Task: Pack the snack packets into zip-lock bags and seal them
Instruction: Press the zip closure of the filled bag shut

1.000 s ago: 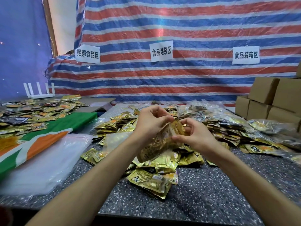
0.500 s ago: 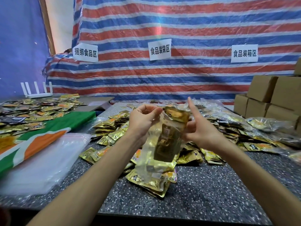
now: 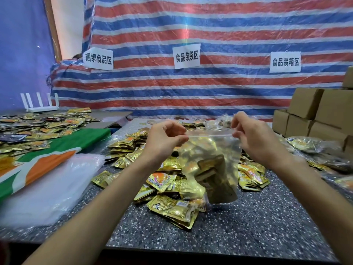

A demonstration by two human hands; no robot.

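Nearest lies the speckled counter (image 3: 248, 236), and on it a loose heap of gold packets (image 3: 172, 209). Above that heap hangs the bag (image 3: 214, 150), clear of the counter, with several packets slumped together in its lower part. The left hand (image 3: 164, 142) pinches its top left corner between thumb and forefinger, and the right hand (image 3: 256, 140) pinches the top right corner the same way, so the mouth is drawn into a straight line between them. Whether the zip is already pressed closed is too faint to tell. The bag looks like thin, soft film, probably slick to the touch and light even when filled. With the load sitting low it should hang taut, so the top corners by the zip strip seem the right places to hold. Sealing would likely mean sliding a pinch along that strip while the other hand keeps the corner; a loose pinch could let the film slip and tip the packets out. A stack of empty bags (image 3: 47, 188) lies at the left. Further back are filled bags (image 3: 305, 144), then boxes (image 3: 315, 115) at the right, and the striped tarp (image 3: 210, 25) behind all
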